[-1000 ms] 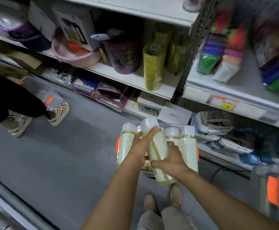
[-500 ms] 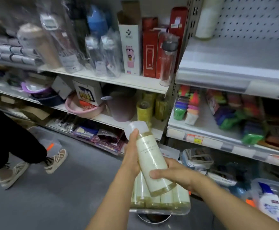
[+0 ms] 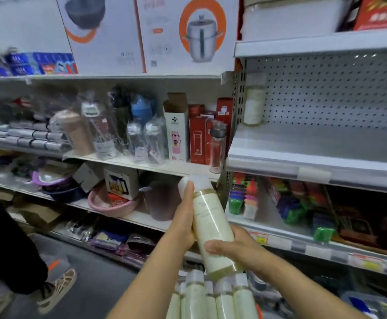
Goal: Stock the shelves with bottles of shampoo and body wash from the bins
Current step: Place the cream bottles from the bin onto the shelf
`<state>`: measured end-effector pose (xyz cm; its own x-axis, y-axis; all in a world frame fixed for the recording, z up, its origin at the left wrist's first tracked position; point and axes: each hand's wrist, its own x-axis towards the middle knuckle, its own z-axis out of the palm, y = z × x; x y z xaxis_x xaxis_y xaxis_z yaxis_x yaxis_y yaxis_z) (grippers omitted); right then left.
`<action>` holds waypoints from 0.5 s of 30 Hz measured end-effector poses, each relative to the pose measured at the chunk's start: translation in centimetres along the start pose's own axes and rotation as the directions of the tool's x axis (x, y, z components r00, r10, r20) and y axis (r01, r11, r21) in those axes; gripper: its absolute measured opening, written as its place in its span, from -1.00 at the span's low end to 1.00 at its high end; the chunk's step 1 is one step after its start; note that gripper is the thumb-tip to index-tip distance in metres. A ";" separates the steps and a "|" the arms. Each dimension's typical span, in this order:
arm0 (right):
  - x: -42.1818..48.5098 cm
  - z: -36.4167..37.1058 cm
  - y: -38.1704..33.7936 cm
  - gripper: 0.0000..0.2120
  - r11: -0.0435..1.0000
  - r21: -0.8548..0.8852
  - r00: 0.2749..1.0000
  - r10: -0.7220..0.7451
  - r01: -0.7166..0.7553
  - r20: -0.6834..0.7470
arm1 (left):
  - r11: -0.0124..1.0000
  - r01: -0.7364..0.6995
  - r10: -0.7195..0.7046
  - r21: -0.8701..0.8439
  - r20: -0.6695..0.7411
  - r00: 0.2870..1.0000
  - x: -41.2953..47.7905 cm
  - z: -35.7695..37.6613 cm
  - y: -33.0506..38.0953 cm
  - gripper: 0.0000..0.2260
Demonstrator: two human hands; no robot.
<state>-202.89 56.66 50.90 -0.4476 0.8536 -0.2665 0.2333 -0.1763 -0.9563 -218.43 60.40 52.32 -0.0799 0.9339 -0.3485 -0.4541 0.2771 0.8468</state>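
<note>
Cream bottle [image 3: 213, 224], white cap, tilted, above upright matching bottles [image 3: 211, 295].

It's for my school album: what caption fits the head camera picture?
Restocking: left hand and right hand hold a cream bottle before a shelf.

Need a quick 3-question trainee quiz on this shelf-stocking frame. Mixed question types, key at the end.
1. True or false: the left hand and the right hand both grip the tall cream plastic bottle with the white cap.
2. Where does a similar-looking cream bottle already stand? A) at the left end of the grey metal pegboard-backed shelf; B) in a shopping trolley; C) on a checkout counter.
3. Fill in: in the picture, the spare cream bottles stand ___ the held one.

Key: 1 true; 2 A; 3 below.
</note>
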 end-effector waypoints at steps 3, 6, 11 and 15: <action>-0.7 -0.9 -1.0 -0.45 0.999 -0.015 0.998 -0.033 0.032 -0.053 | 0.995 -0.032 0.027 0.092 0.063 0.998 -0.4 1.2 1.2 -0.42; -1.1 -1.7 -2.0 -0.50 0.997 0.000 0.989 -0.075 0.075 -0.126 | 0.981 -0.065 0.041 0.180 0.132 0.990 -0.9 2.5 2.4 -0.43; -0.9 -3.4 -3.9 -0.45 0.988 0.016 0.952 -0.142 0.152 -0.270 | 0.937 -0.149 0.066 0.315 0.257 0.964 -1.2 5.1 3.6 -0.52; -0.4 -5.8 -6.0 -0.58 0.979 0.052 0.937 -0.173 0.198 -0.305 | 0.932 -0.136 0.018 0.336 0.332 0.943 -0.2 6.8 4.1 -0.52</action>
<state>-199.13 60.25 57.44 -0.1967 0.9793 -0.0472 0.0944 -0.0290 -0.9951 -214.30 62.92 58.59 0.2107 0.9609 -0.1798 -0.1146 0.2069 0.9716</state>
